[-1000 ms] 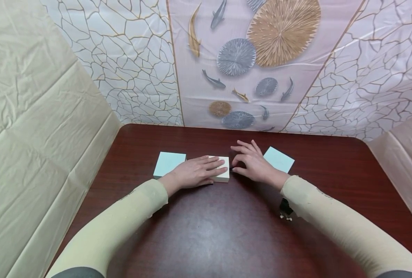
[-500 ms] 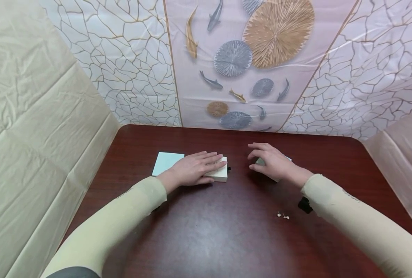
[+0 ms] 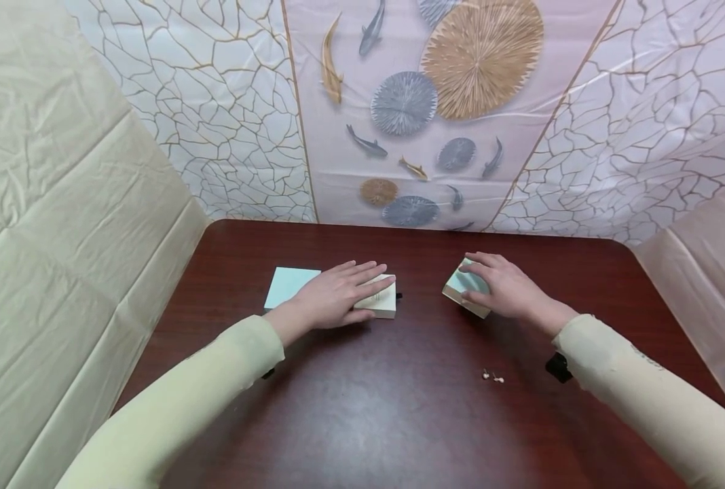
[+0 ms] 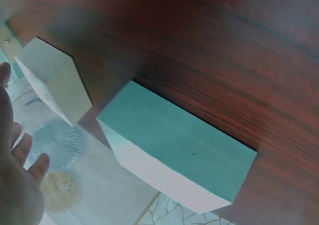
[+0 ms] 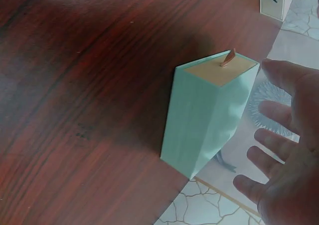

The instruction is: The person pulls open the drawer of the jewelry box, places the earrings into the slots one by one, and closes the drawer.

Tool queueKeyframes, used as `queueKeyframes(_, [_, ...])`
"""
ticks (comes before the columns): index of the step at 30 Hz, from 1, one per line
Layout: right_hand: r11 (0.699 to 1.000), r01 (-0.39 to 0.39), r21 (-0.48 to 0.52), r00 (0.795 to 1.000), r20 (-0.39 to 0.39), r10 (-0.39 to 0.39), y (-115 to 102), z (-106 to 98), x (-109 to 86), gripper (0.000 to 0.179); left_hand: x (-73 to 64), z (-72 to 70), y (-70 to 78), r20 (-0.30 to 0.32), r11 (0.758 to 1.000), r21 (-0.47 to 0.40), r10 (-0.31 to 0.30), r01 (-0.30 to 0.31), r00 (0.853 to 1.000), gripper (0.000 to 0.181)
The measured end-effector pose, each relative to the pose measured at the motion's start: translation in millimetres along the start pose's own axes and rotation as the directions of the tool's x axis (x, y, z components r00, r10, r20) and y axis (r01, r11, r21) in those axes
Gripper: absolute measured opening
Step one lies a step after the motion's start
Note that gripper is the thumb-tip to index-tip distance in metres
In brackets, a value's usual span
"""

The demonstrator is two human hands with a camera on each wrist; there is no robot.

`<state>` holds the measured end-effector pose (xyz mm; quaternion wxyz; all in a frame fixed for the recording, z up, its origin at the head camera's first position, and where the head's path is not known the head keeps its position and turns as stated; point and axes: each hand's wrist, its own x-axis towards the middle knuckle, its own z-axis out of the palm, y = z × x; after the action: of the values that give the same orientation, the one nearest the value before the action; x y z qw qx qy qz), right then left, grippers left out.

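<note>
Visibly, tabletop (image 3: pixel 420 302) separates the cream box (image 3: pixel 384 297) from the tan-edged box (image 3: pixel 460 290).

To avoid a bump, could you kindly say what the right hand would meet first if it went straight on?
Probably the mint-green box with the brown ribbon tab, though any gap is unclear.

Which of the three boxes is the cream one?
The middle box, with the small black tab; the left box and right box have pale blue-green tops instead.

This looks like a screened-off work booth, its reddish-brown table (image 3: pixel 350 394) enclosed by a fish-patterned backdrop (image 3: pixel 404 102) and creased pale side hangings (image 3: pixel 87 224).
</note>
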<state>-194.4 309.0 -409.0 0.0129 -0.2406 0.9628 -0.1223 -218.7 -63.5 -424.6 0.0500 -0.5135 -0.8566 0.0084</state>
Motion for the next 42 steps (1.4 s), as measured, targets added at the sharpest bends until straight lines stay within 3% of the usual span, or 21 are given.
queueKeyframes(8, [0.999, -0.026, -0.047, 0.999, -0.026, 0.025, 5, 9, -8.0, 0.063, -10.8, -3.4, 16.8, -0.037, 0.996, -0.066, -0.07, 0.067, 0.997, 0.071])
queueKeyframes(24, [0.998, -0.057, -0.024, 0.998, -0.003, 0.057, 3, 26, -8.4, 0.068, -39.4, 8.0, 54.7, -0.001, 0.975, -0.112, -0.194, 0.193, 0.981, 0.068])
queueKeyframes(36, [0.999, -0.024, -0.036, 0.999, -0.032, 0.022, 2, 30, -10.3, 0.065, -52.7, 16.2, 73.3, -0.04, 0.969, -0.14, -0.212, 0.205, 0.976, 0.067])
queueKeyframes(42, [1.0, -0.014, -0.025, 0.999, -0.039, 0.013, 3, 32, -11.2, 0.065, -56.7, 17.2, 79.6, -0.021, 0.965, -0.149, -0.22, 0.214, 0.975, 0.067])
